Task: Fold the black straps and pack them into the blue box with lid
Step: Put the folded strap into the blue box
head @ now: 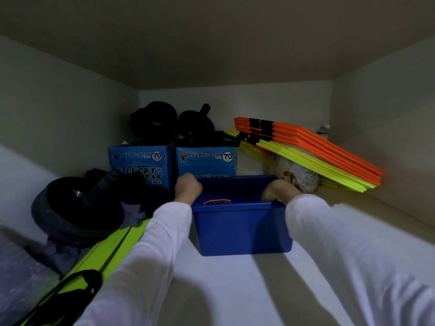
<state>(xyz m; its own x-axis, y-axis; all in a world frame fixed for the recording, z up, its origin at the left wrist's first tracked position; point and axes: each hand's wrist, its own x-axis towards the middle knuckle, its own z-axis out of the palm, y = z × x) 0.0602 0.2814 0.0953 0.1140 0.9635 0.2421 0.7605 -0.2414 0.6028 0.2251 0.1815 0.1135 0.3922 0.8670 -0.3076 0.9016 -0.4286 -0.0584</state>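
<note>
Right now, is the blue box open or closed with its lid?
Open. The blue box has no lid on it; its inside wall shows, and both the left hand and the right hand grip its rim.

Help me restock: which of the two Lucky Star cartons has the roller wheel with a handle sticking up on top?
The right-hand Lucky Star carton, directly behind the blue box. The left carton carries a rounded black bundle instead.

Both arms, in white long sleeves, reach forward from the bottom of the frame toward its middle. The left hand is closed in a fist at centre. The right hand bends downward, its fingers hidden.
</note>
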